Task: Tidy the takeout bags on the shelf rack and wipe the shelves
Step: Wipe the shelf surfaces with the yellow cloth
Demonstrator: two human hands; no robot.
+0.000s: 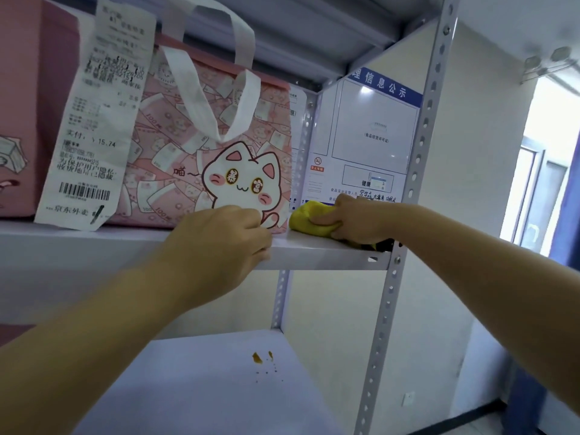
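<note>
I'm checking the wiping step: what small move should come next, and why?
Probably sweep the yellow cloth along the bare right end of the shelf: the right hand grips it there, and the left hand rests at the pink bag's lower corner, beside the cloth.

Notice board (373,127), white with a blue header band of white Chinese characters, mounted on the wall; outlined document frames on its face. No-smoking sign (317,161), red, small, at the board's lower left. Handwritten line (376,194), black, along the board's lower edge. Wall (470,152), cream, plain. Doorway (539,171), brightly lit, at the right, with pale framed glass panels beyond. Wall socket (408,398), white, low on the wall. Metal fitting (546,62) with round caps, high at the upper right.
</note>
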